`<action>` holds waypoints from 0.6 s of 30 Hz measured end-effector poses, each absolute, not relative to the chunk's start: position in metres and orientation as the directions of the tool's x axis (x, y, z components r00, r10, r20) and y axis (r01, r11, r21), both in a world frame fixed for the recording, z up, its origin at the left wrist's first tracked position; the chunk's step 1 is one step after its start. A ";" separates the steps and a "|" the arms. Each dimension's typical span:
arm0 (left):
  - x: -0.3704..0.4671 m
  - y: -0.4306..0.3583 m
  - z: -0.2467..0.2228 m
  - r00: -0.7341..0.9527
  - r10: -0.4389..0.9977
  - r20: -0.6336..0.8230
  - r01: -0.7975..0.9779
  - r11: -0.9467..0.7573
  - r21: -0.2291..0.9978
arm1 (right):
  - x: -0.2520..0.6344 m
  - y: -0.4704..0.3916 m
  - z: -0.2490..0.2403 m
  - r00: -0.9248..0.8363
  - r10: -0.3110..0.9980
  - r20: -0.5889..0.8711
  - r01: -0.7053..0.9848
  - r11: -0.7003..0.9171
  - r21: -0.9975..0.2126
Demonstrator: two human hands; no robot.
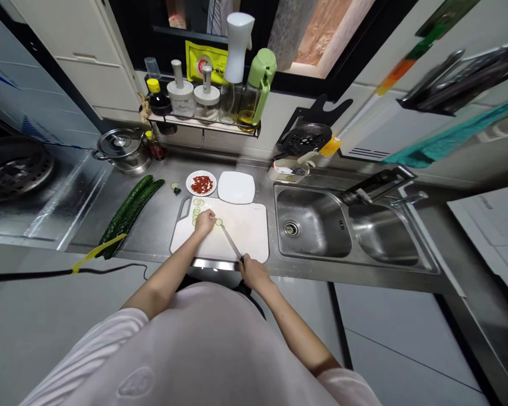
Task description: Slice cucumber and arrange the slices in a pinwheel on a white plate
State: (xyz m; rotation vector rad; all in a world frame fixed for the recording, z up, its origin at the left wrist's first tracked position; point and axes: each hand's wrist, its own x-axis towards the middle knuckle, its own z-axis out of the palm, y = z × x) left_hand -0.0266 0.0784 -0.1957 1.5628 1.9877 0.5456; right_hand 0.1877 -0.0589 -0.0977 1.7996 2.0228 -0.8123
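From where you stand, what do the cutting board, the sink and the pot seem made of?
The cutting board looks like smooth plastic, being evenly white without visible grain. The sink seems brushed stainless steel, from its grey sheen. The pot appears polished metal, likely steel, given its bright reflections.

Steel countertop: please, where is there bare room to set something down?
Bare countertop lies between the cucumbers and the cutting board; a narrower patch separates the square plate from the sink. Behind the cutting board, beside the round plate, is crowded.
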 end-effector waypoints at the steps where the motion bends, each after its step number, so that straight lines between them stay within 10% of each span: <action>1: -0.027 0.079 -0.196 -0.173 0.971 -0.168 0.746 0.240 0.622 | 0.188 -0.059 -0.098 -0.161 0.802 -0.575 0.977 0.048 -0.207; 18: -0.028 0.080 -0.204 -0.168 0.977 -0.130 0.740 0.212 0.638 | 0.176 -0.041 -0.096 -0.166 0.803 -0.572 0.977 0.054 -0.207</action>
